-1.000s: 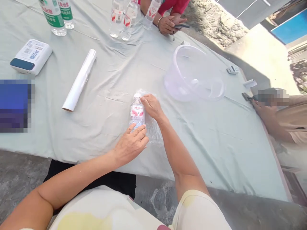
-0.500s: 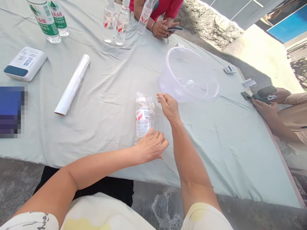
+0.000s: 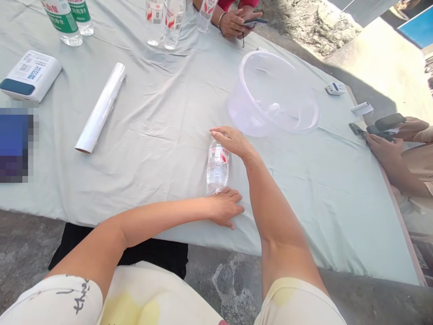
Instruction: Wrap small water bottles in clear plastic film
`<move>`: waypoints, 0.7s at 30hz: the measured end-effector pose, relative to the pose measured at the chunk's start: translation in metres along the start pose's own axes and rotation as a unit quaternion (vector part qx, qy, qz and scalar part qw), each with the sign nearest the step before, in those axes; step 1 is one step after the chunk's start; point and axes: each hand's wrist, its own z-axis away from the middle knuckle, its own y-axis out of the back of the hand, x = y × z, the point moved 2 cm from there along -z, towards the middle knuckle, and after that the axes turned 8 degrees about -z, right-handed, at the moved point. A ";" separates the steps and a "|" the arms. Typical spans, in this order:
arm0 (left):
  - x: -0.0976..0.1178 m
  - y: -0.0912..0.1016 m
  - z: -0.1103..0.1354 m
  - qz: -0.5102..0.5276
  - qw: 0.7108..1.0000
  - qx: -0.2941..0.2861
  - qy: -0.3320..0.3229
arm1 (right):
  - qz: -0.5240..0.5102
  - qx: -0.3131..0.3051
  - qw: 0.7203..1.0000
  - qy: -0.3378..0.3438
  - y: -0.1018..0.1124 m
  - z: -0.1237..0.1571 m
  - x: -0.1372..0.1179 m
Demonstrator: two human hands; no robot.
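Observation:
A clear plastic water bottle [image 3: 217, 169] with a red and white label lies on the cloth, its cap end away from me. Clear film wraps closely about it, hard to tell from the bottle itself. Over the cap end rests my right hand [image 3: 234, 141], fingers stretched out, covering the cap. My left hand [image 3: 226, 207] is at the bottle's base, palm down with fingers apart, touching the near end. Neither hand is closed around the bottle.
A roll of cling film [image 3: 101, 108] lies to the left, near a white and blue box-shaped device [image 3: 32, 74]. A translucent basin [image 3: 237, 108] stands right of the bottle. Several bottles [image 3: 155, 22] stand at the back. Two other people hold phones [image 3: 255, 21] at the table's edges.
The bottle has moved right and turned about its length, and the loose film beside it now lies close around it. My right hand has come onto the cap end; my left has shifted right.

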 end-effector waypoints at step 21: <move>-0.078 0.043 0.120 0.868 0.378 0.191 0.260 | -0.189 0.382 0.883 0.198 -0.005 0.078 -0.106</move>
